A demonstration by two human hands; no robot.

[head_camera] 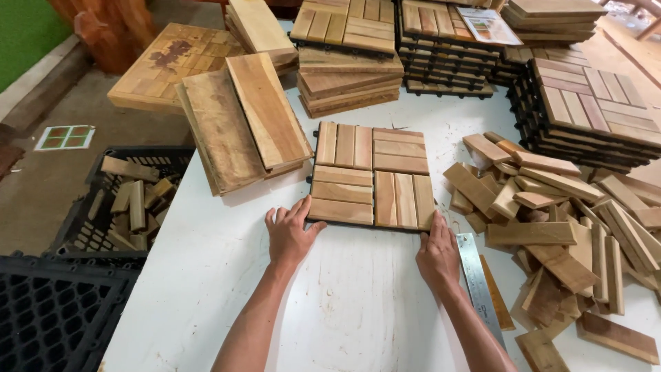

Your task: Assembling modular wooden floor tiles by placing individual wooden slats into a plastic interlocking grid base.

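Both hands lie flat and open: left hand (289,234) and right hand (436,256) press the tile's (372,176) near corners, mid-table (206,275); ruler (476,275) beside the right.

The square wooden deck tile (372,176) shows tan slats in a checkered pattern of alternating directions on a black base, lying on a scuffed white table (206,275); a silver steel ruler (476,275) gleams.

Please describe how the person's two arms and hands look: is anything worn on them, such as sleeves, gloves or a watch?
Both forearms are bare up to the picture's lower edge; no sleeves show. The left hand and the right hand wear no gloves. No watch, ring or bracelet is visible on either wrist or on the fingers.
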